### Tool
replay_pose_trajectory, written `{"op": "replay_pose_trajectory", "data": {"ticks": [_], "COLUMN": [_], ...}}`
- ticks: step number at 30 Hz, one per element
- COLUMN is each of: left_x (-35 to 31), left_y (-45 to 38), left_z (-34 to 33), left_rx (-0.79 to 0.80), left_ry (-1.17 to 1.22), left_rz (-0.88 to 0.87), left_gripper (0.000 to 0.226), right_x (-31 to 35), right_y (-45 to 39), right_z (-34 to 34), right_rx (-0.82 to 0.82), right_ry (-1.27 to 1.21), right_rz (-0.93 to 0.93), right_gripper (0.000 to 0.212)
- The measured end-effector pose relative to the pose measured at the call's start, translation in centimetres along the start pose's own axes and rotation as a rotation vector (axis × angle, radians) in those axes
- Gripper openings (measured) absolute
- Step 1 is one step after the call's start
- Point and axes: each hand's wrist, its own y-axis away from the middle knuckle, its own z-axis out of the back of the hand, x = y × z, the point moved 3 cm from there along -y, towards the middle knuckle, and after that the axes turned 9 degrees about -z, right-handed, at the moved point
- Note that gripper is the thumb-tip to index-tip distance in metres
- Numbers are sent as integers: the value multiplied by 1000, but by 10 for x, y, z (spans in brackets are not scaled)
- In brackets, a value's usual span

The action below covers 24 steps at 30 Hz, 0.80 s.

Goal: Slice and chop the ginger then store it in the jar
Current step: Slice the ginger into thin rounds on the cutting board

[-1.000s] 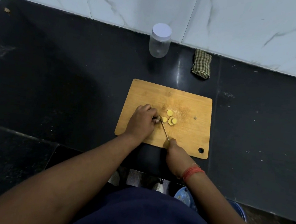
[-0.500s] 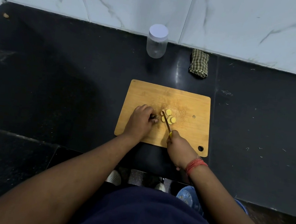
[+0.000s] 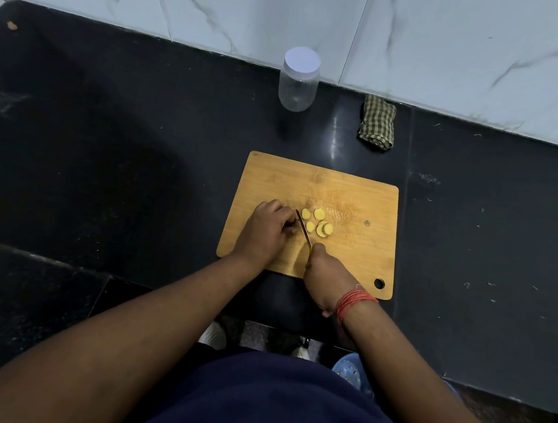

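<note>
A person stands at a black counter (image 3: 104, 158) and looks down at a wooden board (image 3: 358, 199) that lies on it.

On the left side of the board, the left hand (image 3: 265, 232) rests with its fingers curled over what seems to be the uncut ginger; the piece itself is hidden under the fingers, so the grip cannot be seen plainly. Just beside those fingers, the knife (image 3: 303, 227) runs slantwise, its blade between the hand and the cut pieces. A few round yellow slices (image 3: 317, 222) lie close together near the middle of the board, just right of the blade. Below them, the right hand (image 3: 327, 278) grips the knife handle, fingers wrapped round it; a red thread band (image 3: 352, 303) circles that wrist.

The step in hand appears to be slicing: only rounds show, and nothing is chopped fine. The next move likely calls for another cut close to the left fingertips, so the blade must stay clear of them.

Beyond the board, near the wall, a clear jar (image 3: 298, 82) stands upright with its white lid on; it looks empty. To its right lies a folded checked cloth (image 3: 377, 122).

No brand, label or writing can be read anywhere.
</note>
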Motion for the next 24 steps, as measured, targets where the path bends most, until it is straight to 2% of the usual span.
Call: {"op": "replay_pose_trajectory", "data": {"ticks": [8,15,19,24], "left_x": [2,1,0,-2], "left_y": [-2,-2,-1,2], "left_z": [0,-1,-4,-7], "left_rx": [14,-11,-23,-24], "left_ry": [-94,-89,-93,-83], "left_rz": [-83,-65,-52,-39], "left_gripper": [10,8,8,10], "right_x": [14,14,6,-4], "right_y": [-20,-14,-14,-10], "right_z": [5,5,5,-2], "right_rx": [53,50,79,14], "right_ry": [73,197,201,205], "right_rz": [-47,-14,10,56], "right_gripper": [61,75,62,45]}}
